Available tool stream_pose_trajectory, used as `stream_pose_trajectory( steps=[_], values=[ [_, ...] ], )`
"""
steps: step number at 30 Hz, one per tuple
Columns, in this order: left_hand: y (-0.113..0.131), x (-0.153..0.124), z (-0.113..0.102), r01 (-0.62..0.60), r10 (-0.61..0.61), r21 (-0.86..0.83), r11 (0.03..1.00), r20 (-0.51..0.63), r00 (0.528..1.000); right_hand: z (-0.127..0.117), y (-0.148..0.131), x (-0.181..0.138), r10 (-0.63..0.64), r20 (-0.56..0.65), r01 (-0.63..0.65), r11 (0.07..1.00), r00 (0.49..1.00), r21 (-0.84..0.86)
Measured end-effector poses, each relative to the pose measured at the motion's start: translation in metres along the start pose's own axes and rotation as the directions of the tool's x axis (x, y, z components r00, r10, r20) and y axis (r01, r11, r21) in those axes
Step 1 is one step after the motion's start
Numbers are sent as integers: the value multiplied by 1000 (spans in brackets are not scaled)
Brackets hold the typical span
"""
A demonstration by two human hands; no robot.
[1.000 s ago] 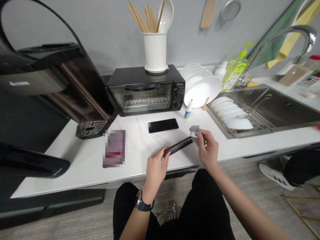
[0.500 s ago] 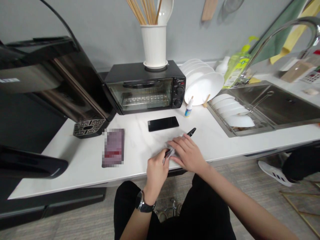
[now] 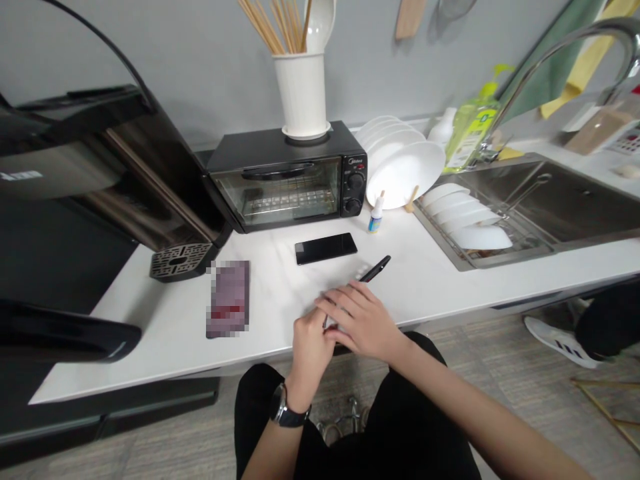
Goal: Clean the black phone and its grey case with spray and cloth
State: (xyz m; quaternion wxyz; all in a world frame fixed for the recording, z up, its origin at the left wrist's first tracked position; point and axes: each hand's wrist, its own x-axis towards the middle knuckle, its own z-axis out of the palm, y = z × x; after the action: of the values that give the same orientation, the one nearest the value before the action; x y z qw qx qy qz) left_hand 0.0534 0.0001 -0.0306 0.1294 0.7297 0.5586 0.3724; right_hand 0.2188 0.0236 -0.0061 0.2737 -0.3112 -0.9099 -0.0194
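My left hand (image 3: 310, 343), with a watch on the wrist, grips the near end of a black phone (image 3: 376, 268) that is tilted on its edge above the white counter (image 3: 430, 280). My right hand (image 3: 357, 317) lies over the phone's near half, fingers stretched flat and pressed on it; a small grey cloth seen earlier is hidden beneath it. Only the phone's far tip shows past my fingers. A second black phone (image 3: 325, 248) lies flat on the counter just behind. A third, pixelated phone (image 3: 229, 298) lies to the left.
A black toaster oven (image 3: 287, 177) with a white utensil holder (image 3: 301, 93) on top stands at the back. A small dropper bottle (image 3: 376, 216), stacked white plates (image 3: 405, 170), a sink (image 3: 540, 207) with dishes, and a black coffee machine (image 3: 100, 173) surround the area. Another person's shoe (image 3: 555, 340) is at right.
My right hand, which held a grey cloth at the phone's far end, has slid toward me along the phone and now covers its near half. The left hand has kept its grip.
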Motion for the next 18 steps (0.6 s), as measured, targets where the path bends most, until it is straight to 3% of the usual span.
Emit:
stream_pose_trajectory(
  steps=[4,6,8,10,12,14,16,18],
  values=[
    [7,1,-1,2,-1,-108,994,8,1000,-20,61,-6,133,-62,-140,984,989,-112],
    [11,3,0,4,-5,-125,992,-5,1000,-24,74,-1,222,-104,-236,961,969,-144],
    [12,5,1,12,-16,-103,995,-34,999,-22,65,8,311,-176,-335,934,934,-125],
    [11,5,3,16,-19,-44,999,-58,998,-13,38,17,352,-232,-372,927,907,-49],
    [6,4,5,-4,7,49,999,-72,997,-3,5,22,296,-223,-298,954,929,28],
    [1,1,6,-53,64,123,991,-81,995,5,-17,21,164,-170,-156,986,972,58],
    [-2,-1,6,-94,108,145,985,-93,990,6,-19,15,16,-103,-14,1000,995,13],
    [-2,-1,5,-82,94,114,990,-101,990,0,2,7,-57,-59,53,996,997,-71]
  ],
)
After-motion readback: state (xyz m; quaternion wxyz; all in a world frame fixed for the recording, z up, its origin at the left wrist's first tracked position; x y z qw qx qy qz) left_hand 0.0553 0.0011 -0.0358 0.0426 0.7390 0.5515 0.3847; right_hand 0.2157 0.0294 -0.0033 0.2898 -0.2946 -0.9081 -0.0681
